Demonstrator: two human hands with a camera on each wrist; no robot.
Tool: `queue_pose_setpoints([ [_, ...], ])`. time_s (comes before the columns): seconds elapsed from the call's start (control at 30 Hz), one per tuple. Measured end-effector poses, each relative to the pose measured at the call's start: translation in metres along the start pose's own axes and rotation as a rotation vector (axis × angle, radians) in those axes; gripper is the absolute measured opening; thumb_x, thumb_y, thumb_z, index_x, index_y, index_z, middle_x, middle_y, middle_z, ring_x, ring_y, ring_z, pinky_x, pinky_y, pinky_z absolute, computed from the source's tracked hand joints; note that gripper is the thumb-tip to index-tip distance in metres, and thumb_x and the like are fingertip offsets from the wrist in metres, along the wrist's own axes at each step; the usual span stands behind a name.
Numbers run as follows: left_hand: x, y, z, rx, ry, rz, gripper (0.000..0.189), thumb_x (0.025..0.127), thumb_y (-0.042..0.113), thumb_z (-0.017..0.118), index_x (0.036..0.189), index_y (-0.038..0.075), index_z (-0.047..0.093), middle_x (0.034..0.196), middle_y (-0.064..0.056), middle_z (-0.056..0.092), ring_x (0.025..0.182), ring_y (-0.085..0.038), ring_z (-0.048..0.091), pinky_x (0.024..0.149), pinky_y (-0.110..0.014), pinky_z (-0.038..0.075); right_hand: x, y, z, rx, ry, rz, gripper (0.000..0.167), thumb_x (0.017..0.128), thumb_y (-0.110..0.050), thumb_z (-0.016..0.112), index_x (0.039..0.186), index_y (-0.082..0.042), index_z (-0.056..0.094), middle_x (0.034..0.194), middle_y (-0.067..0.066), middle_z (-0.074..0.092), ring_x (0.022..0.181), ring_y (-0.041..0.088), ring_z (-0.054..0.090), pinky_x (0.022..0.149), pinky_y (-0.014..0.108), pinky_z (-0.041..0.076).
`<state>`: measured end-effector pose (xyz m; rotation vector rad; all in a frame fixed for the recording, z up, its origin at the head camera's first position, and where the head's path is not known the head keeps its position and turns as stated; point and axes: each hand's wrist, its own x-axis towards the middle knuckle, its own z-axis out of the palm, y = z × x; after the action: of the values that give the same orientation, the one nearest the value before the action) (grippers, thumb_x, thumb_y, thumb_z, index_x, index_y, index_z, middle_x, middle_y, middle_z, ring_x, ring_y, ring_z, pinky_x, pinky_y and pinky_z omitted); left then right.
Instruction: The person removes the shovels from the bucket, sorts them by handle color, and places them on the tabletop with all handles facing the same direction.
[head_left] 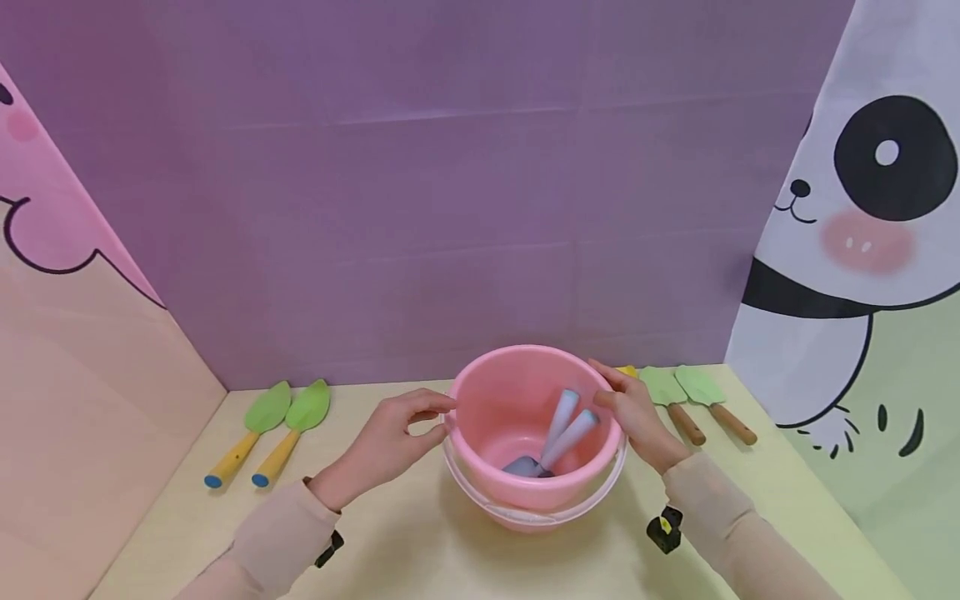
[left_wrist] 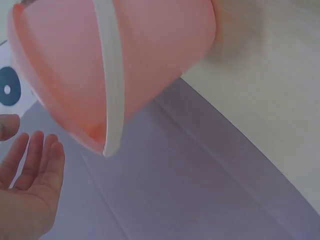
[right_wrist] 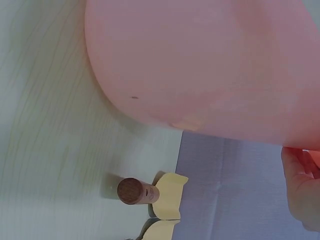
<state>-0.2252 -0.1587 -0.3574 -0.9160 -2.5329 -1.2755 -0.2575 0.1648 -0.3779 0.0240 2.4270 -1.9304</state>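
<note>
A pink bucket [head_left: 510,375] stands on the table, its pale handle [head_left: 487,505] lowered around the front. Two toy shovels [head_left: 567,437] with pale lilac handles and grey-blue blades lie inside it, handles leaning right. My right hand [head_left: 637,414] grips the bucket's right rim, thumb over the edge; the right wrist view catches only part of this hand [right_wrist: 304,187]. At the left rim is my left hand [head_left: 393,437], thumb and fingers spread. In the left wrist view the left hand [left_wrist: 35,185] is apart from the bucket [left_wrist: 155,45], holding nothing.
Two green leaf-shaped spades [head_left: 307,408] with yellow handles lie at the left. At the right are two pale green spades [head_left: 699,386] with brown handles, beside a partly hidden yellow thing [head_left: 627,370]. A purple cloth wall [head_left: 390,250] rises behind the table [head_left: 390,542].
</note>
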Motion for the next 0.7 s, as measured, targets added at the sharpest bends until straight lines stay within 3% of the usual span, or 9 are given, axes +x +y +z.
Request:
queue_pose_setpoints([
  [0.2, 0.009, 0.009, 0.018, 0.153, -0.046, 0.145, 0.027, 0.079, 0.005, 0.065, 0.105, 0.007, 0.067, 0.096, 0.000, 0.064, 0.080, -0.014, 0.057, 0.074, -0.028, 0.051, -0.002, 0.003, -0.002, 0.005, -0.003, 0.001, 0.060, 0.084, -0.002, 0.044, 0.143, -0.009, 0.032, 0.145, 0.013, 0.035, 0.128, 0.029, 0.039, 0.103, 0.040, 0.036],
  [0.3, 0.014, 0.013, 0.024, 0.176, -0.094, 0.169, 0.026, 0.079, 0.006, 0.065, 0.105, 0.008, 0.067, 0.100, -0.002, 0.065, 0.072, -0.013, 0.054, 0.066, -0.022, 0.048, -0.002, 0.003, -0.001, 0.012, -0.004, 0.000, 0.060, 0.084, -0.001, 0.043, 0.143, -0.008, 0.032, 0.145, 0.013, 0.035, 0.128, 0.028, 0.039, 0.102, 0.037, 0.038],
  [0.37, 0.017, 0.018, 0.027, 0.197, -0.134, 0.171, 0.027, 0.080, 0.008, 0.065, 0.106, 0.009, 0.067, 0.104, -0.002, 0.065, 0.074, -0.012, 0.055, 0.068, -0.021, 0.048, -0.002, 0.002, -0.001, 0.018, -0.003, 0.004, 0.060, 0.084, -0.001, 0.043, 0.143, -0.008, 0.032, 0.145, 0.013, 0.036, 0.128, 0.027, 0.040, 0.101, 0.034, 0.039],
  [0.57, 0.028, 0.028, 0.035, 0.228, -0.231, 0.167, 0.027, 0.081, 0.011, 0.064, 0.108, 0.009, 0.066, 0.107, -0.001, 0.065, 0.104, -0.015, 0.058, 0.091, -0.032, 0.047, -0.003, 0.001, -0.002, 0.025, -0.002, 0.004, 0.060, 0.084, -0.001, 0.043, 0.143, -0.008, 0.032, 0.145, 0.012, 0.035, 0.128, 0.028, 0.040, 0.102, 0.037, 0.038],
  [0.7, 0.034, 0.033, 0.042, 0.214, -0.283, 0.181, 0.025, 0.081, 0.009, 0.063, 0.107, 0.007, 0.066, 0.104, -0.001, 0.066, 0.100, -0.015, 0.059, 0.089, -0.029, 0.048, -0.003, 0.000, -0.002, 0.027, -0.002, -0.002, 0.060, 0.084, -0.001, 0.043, 0.142, -0.008, 0.032, 0.146, 0.011, 0.034, 0.128, 0.027, 0.039, 0.102, 0.038, 0.037],
])
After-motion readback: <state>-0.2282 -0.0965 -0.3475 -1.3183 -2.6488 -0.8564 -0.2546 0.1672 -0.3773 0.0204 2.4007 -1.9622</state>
